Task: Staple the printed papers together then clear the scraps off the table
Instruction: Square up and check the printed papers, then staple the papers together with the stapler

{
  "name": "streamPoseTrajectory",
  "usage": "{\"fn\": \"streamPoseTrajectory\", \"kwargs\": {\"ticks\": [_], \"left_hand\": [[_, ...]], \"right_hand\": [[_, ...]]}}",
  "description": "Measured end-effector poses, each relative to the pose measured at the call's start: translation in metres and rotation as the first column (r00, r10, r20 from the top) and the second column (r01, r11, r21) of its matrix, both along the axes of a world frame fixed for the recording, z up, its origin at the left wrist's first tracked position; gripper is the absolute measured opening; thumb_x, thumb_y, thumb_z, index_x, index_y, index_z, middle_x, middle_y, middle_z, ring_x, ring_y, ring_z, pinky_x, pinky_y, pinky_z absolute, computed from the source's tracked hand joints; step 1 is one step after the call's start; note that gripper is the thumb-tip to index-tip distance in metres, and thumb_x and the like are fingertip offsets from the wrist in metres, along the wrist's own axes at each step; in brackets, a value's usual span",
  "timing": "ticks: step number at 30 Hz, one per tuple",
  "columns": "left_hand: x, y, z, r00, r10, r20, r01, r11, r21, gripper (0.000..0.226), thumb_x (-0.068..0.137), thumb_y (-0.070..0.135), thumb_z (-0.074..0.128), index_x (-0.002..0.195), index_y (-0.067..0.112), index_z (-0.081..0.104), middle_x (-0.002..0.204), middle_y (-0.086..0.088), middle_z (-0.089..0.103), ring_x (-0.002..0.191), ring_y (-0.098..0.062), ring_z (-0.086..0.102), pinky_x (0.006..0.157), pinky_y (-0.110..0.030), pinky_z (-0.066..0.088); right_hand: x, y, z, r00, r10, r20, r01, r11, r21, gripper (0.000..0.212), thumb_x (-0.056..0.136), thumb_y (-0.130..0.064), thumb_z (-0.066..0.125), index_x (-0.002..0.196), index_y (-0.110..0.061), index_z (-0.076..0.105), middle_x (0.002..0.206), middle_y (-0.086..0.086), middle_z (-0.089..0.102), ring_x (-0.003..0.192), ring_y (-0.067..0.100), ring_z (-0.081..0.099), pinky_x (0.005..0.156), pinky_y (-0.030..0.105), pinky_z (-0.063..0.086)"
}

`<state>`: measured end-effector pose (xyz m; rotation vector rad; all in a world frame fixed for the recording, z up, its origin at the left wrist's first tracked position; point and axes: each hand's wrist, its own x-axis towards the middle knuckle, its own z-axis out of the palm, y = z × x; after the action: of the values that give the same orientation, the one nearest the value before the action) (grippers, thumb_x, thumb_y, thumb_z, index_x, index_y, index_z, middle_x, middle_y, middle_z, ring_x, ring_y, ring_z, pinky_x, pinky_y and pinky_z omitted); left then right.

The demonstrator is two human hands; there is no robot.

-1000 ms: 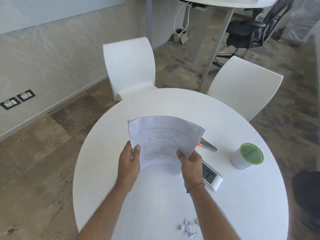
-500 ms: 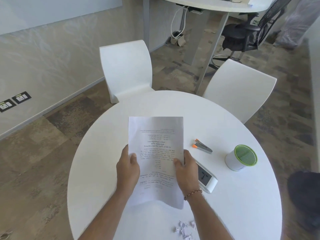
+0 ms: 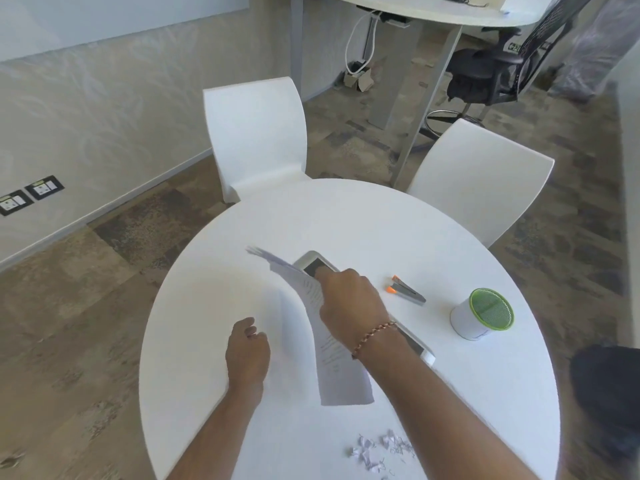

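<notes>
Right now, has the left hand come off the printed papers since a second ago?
Yes. The left hand has let go and sits left of the printed papers, farther from the stapler; the right hand holds them.

Two white chairs (image 3: pixel 256 136), patchy brown carpet (image 3: pixel 86 306), pale wall (image 3: pixel 104 109).
</notes>
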<state>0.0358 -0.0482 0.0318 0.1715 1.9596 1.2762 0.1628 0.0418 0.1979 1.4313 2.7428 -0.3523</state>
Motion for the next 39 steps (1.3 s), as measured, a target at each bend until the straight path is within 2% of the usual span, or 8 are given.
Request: {"fn": "streamPoseTrajectory", "kwargs": {"ticks": [6, 12, 18, 22, 28, 32, 37, 39], "left_hand": [[-0.005, -0.018, -0.005, 0.999, 0.010, -0.034, -0.010, 1.000, 0.005, 0.039, 0.088, 0.006, 0.049, 0.124, 0.023, 0.056, 0.121, -0.003, 0.058, 0.114, -0.026, 0.057, 0.099, -0.046, 0.047], [-0.008, -0.015, 0.006, 0.996, -0.020, 0.085, 0.016, 0.998, 0.054, 0.038, 0.091, 0.025, 0.058, 0.128, 0.031, 0.052, 0.132, 0.000, 0.057, 0.114, -0.021, 0.057, 0.096, -0.039, 0.045], [-0.024, 0.015, 0.046, 0.977, -0.077, 0.198, 0.047, 0.987, 0.154, 0.066, 0.092, 0.046, 0.062, 0.147, 0.019, 0.036, 0.129, 0.003, 0.053, 0.110, -0.017, 0.058, 0.090, -0.033, 0.046], [-0.039, 0.037, 0.063, 0.975, -0.119, 0.187, 0.063, 0.957, 0.284, 0.025, 0.091, 0.030, 0.068, 0.096, 0.006, 0.067, 0.097, -0.004, 0.072, 0.087, -0.018, 0.067, 0.074, -0.023, 0.052], [-0.039, 0.043, 0.059, 0.923, -0.313, 0.223, 0.238, 0.922, 0.306, 0.035, 0.083, 0.029, 0.071, 0.092, -0.004, 0.062, 0.095, -0.007, 0.064, 0.091, -0.018, 0.054, 0.088, -0.037, 0.039], [-0.037, 0.038, 0.061, 0.928, -0.320, 0.190, 0.262, 0.924, 0.278, 0.033, 0.085, 0.028, 0.069, 0.095, -0.004, 0.066, 0.098, -0.008, 0.070, 0.091, -0.021, 0.057, 0.088, -0.040, 0.043], [-0.045, 0.035, 0.082, 0.928, -0.297, 0.226, 0.224, 0.928, 0.298, 0.020, 0.093, 0.009, 0.061, 0.101, -0.004, 0.072, 0.103, -0.017, 0.075, 0.096, -0.034, 0.072, 0.094, -0.046, 0.051], [-0.051, 0.035, 0.090, 0.927, -0.291, 0.238, 0.218, 0.931, 0.293, 0.019, 0.093, 0.008, 0.060, 0.102, -0.002, 0.073, 0.107, -0.021, 0.074, 0.101, -0.039, 0.071, 0.098, -0.053, 0.050]], "right_hand": [[-0.022, -0.008, -0.032, 0.996, 0.054, 0.070, -0.052, 0.998, -0.024, 0.025, 0.085, 0.006, 0.044, 0.105, -0.007, 0.050, 0.071, 0.004, 0.042, 0.072, 0.031, 0.054, 0.060, 0.033, 0.037], [-0.006, 0.005, -0.035, 0.985, -0.112, -0.131, 0.087, 0.979, -0.183, 0.016, 0.081, 0.005, 0.042, 0.090, -0.007, 0.048, 0.071, 0.008, 0.048, 0.070, 0.033, 0.052, 0.056, 0.035, 0.040], [0.057, 0.009, -0.055, 0.627, -0.650, -0.428, 0.064, 0.591, -0.804, 0.024, 0.075, -0.005, 0.061, 0.095, -0.011, 0.073, 0.093, 0.012, 0.076, 0.085, 0.035, 0.073, 0.077, 0.051, 0.060], [0.086, -0.017, -0.075, 0.440, -0.799, -0.411, -0.162, 0.379, -0.911, 0.023, 0.087, 0.009, 0.062, 0.109, 0.004, 0.069, 0.109, 0.028, 0.070, 0.097, 0.048, 0.068, 0.086, 0.059, 0.055], [0.101, -0.035, -0.105, 0.262, -0.891, -0.371, -0.259, 0.306, -0.916, 0.032, 0.086, 0.011, 0.062, 0.117, 0.010, 0.063, 0.118, 0.032, 0.065, 0.106, 0.052, 0.063, 0.093, 0.067, 0.048], [0.099, -0.029, -0.109, 0.261, -0.882, -0.393, -0.261, 0.327, -0.908, 0.027, 0.091, 0.000, 0.063, 0.117, 0.007, 0.064, 0.115, 0.025, 0.069, 0.102, 0.043, 0.067, 0.085, 0.052, 0.056], [0.113, 0.041, -0.132, 0.115, -0.870, -0.480, 0.312, 0.491, -0.813, 0.019, 0.096, -0.025, 0.063, 0.093, -0.007, 0.068, 0.087, 0.014, 0.072, 0.069, 0.024, 0.064, 0.058, 0.035, 0.054], [0.123, 0.081, -0.147, 0.288, -0.821, -0.492, 0.640, 0.548, -0.539, 0.018, 0.091, -0.010, 0.057, 0.106, -0.011, 0.067, 0.098, 0.011, 0.068, 0.083, 0.027, 0.065, 0.073, 0.037, 0.054]]}}
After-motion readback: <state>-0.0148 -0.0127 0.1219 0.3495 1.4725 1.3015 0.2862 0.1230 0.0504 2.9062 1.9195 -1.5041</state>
